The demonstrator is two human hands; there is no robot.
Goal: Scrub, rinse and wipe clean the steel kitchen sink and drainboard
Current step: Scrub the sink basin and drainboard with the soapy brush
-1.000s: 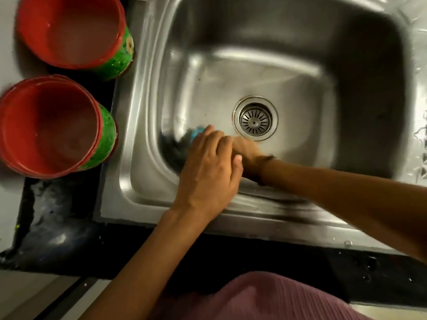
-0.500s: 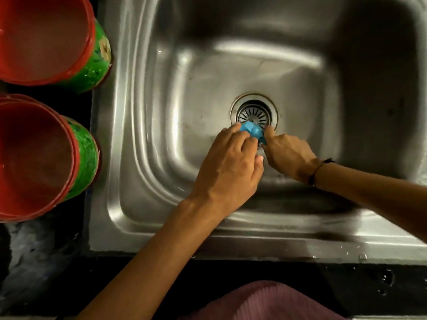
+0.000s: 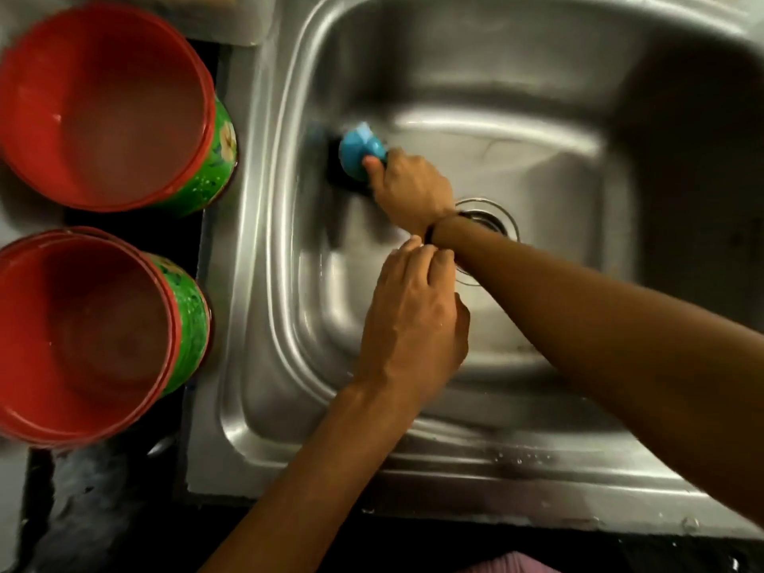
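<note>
Right hand (image 3: 407, 188) grips blue scrubber (image 3: 360, 153) on sink (image 3: 475, 97) wall, upper left | left hand (image 3: 413, 320) loosely curled, empty, below.

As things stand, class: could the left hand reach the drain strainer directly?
Probably not directly: the right forearm crosses above the drain strainer, between it and the left hand, hiding most of it.
</note>
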